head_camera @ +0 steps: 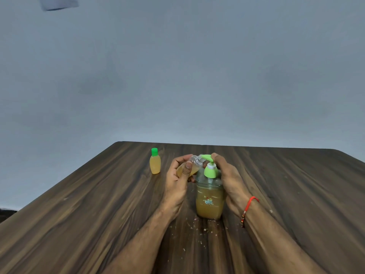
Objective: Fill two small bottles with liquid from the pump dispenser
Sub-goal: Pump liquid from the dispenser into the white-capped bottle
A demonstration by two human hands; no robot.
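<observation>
A pump dispenser with a green pump head and amber liquid stands on the wooden table. My left hand grips a small uncapped clear bottle, tilted, with its mouth at the green nozzle; amber liquid fills part of it. My right hand curls beside the dispenser with a finger on top of the pump head. A second small bottle, filled with yellow liquid and closed with a green cap, stands upright to the left, apart from both hands.
Small pale crumbs lie scattered on the table in front of the dispenser. A plain grey wall stands behind the table's far edge. A red thread band circles my right wrist.
</observation>
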